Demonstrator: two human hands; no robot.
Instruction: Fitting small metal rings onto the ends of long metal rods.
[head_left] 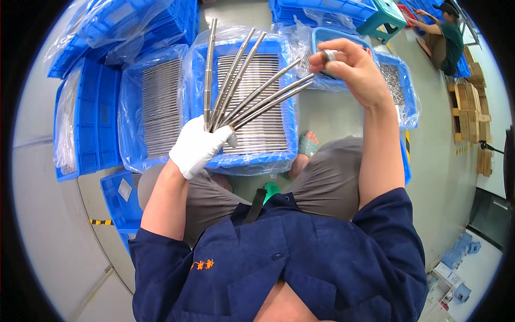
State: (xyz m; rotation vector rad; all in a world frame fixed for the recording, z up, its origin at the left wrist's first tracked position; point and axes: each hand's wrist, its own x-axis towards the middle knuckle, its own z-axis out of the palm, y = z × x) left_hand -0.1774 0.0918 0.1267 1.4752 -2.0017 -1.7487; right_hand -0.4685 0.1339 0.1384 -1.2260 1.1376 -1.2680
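My left hand [196, 148], in a white glove, is closed around the lower ends of several slim metal rods [252, 92]. They fan out upward and to the right, above a blue crate [291, 115] lined with clear plastic, in which similar rods lie in rows. Bare and raised to the right, my right hand [360, 74] pinches a small metal cylinder-shaped piece [328, 56] between thumb and fingers. It hovers over a light blue bin [348, 35], apart from the rods' tips. What lies in that bin is mostly hidden by the hand.
Left of the middle crate stands another lined crate [124, 115] of rods. A blue crate [412, 102] of small metal parts is at the right. More blue crates [96, 102] stack at far left. A co-worker [449, 40] sits at upper right, near cardboard boxes [466, 110].
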